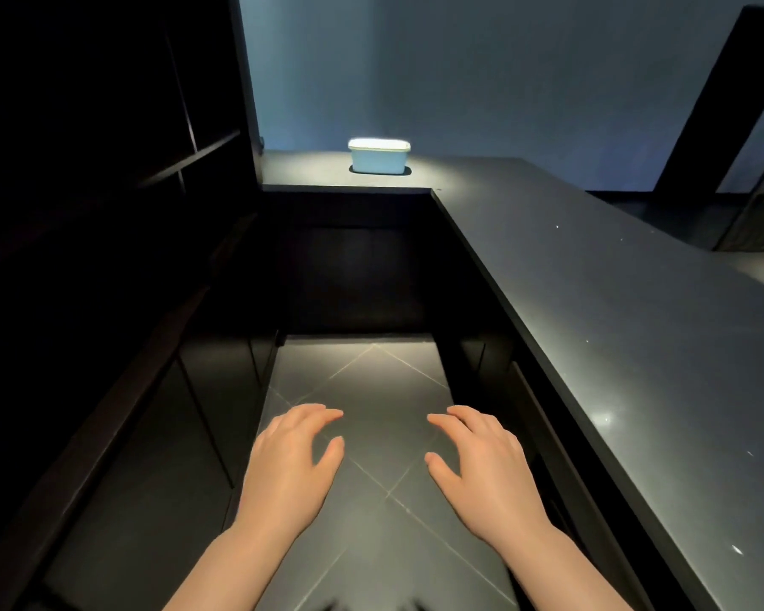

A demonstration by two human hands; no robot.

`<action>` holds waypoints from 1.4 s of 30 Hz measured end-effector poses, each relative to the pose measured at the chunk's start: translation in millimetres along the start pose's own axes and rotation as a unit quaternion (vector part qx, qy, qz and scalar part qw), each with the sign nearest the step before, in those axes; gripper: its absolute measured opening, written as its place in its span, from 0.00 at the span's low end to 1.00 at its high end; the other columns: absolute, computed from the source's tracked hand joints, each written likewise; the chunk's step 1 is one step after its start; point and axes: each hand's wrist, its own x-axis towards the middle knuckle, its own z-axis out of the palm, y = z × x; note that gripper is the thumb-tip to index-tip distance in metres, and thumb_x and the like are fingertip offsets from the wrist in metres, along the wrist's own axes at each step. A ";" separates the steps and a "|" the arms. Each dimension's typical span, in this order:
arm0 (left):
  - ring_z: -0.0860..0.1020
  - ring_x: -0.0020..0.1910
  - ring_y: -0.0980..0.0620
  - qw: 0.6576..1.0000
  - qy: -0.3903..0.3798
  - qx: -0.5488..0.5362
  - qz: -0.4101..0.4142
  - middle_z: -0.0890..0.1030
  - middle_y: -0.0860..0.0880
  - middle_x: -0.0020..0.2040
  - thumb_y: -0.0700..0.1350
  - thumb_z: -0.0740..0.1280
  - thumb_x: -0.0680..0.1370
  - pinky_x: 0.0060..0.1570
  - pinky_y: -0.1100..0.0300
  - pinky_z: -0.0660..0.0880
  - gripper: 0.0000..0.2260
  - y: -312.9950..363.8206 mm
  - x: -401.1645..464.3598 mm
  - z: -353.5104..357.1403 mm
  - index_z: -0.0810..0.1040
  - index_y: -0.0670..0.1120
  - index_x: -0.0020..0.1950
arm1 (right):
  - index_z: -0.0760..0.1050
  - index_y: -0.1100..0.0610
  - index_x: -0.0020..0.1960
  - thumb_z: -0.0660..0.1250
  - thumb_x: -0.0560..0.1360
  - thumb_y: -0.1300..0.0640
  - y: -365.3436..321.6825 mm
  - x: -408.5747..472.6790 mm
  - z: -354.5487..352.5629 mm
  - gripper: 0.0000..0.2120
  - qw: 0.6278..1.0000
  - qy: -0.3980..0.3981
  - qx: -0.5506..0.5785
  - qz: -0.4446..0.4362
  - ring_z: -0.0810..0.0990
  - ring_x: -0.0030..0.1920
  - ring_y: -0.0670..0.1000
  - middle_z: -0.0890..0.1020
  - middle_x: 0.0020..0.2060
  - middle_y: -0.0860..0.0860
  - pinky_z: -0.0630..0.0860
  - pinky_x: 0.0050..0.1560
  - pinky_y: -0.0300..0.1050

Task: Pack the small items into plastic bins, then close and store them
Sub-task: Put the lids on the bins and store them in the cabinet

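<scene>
A light blue plastic bin point(379, 157) with a pale lid on top stands lit on the far end of the dark counter point(614, 302), well beyond both hands. My left hand point(294, 463) and my right hand point(481, 467) hover side by side, palms down, over the tiled floor. Their fingers are relaxed and spread and hold nothing. No small items are visible.
The dark counter runs along the right and across the back. Dark cabinets and shelves point(107, 169) fill the left side. A narrow aisle of grey floor tiles point(362, 381) lies between them. The room is dim except around the bin.
</scene>
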 end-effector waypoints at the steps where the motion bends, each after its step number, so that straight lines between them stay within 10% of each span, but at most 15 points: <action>1: 0.69 0.64 0.57 1.000 -0.002 0.001 -0.002 0.73 0.59 0.64 0.49 0.64 0.78 0.65 0.59 0.64 0.15 -6.0 20.3 1.0 0.75 0.56 0.64 | 0.65 0.42 0.72 0.59 0.78 0.44 0.7 17.6 2.9 0.22 1.000 0.003 0.006 0.008 0.61 0.71 0.43 0.65 0.70 0.41 0.56 0.70 0.41; 42: 0.68 0.63 0.60 1.000 0.006 -0.020 -0.007 0.73 0.61 0.61 0.50 0.64 0.77 0.64 0.61 0.62 0.14 -128.1 786.3 113.0 0.75 0.58 0.63 | 0.66 0.42 0.70 0.60 0.76 0.44 60.0 795.5 92.9 0.23 0.999 0.034 0.003 0.006 0.63 0.69 0.44 0.68 0.68 0.41 0.58 0.68 0.42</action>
